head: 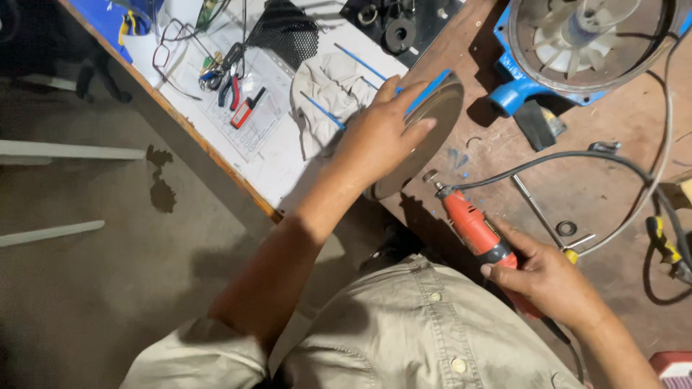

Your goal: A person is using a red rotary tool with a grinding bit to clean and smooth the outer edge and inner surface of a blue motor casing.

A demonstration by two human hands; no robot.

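My left hand point(380, 133) rests flat on a round metal disc with a blue rim point(440, 108), holding it tilted on edge on the brown workbench point(613, 166). My right hand point(549, 277) grips a red and black rotary tool point(474, 227). The tool's small grinding tip point(431, 176) sits right by the lower edge of the disc. A black cord point(562, 160) runs from the tool across the bench to the right.
A blue motor housing with a white fan point(577, 43) stands at the back right. Pliers, a red tester and glasses point(231, 79) lie on a white sheet at left, beside a beige cloth point(328, 86). A washer point(566, 227) and a metal rod lie near the tool.
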